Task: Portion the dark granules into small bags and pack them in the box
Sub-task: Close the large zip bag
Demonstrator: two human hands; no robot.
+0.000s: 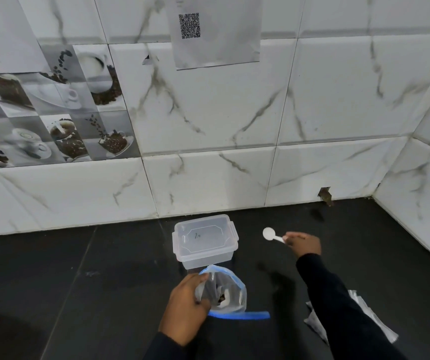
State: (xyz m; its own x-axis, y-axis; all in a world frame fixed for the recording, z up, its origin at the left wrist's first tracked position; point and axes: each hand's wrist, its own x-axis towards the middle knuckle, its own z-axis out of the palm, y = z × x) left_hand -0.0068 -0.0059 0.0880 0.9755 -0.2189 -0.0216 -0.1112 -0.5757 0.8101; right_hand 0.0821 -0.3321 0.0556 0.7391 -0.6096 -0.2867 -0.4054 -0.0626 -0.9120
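Mostly the frame is filled by a wall point(208, 113) of white marble-look tiles, with a sheet of paper point(216, 29) bearing a square code stuck at the top centre and a block of picture tiles point(52, 113) showing coffee cups and beans at the upper left. A broken chip point(325, 196) marks the bottom of the wall right of centre, where it meets the dark counter point(91, 268). At the lower right the dark sleeve point(338, 307) of the right arm crosses over a few flat silvery small bags point(380, 326) lying on the counter and hides most of them. A clear plastic box point(205, 240) with its lid on stands at the lower centre, near the wall. Just below it in the frame is a clear bag point(232, 292) with a blue zip strip, its mouth standing open and its top edge overlapping the box's near side in this view. A bit of dark granules point(221, 297) shows inside beside something white that I cannot make out. The left hand point(185, 307) grips the bag's left edge, fingers curled round the plastic. The right hand point(304, 244), right of the box, is closed on the handle of a white spoon point(269, 233), whose bowl points left toward the box, clear of the counter.
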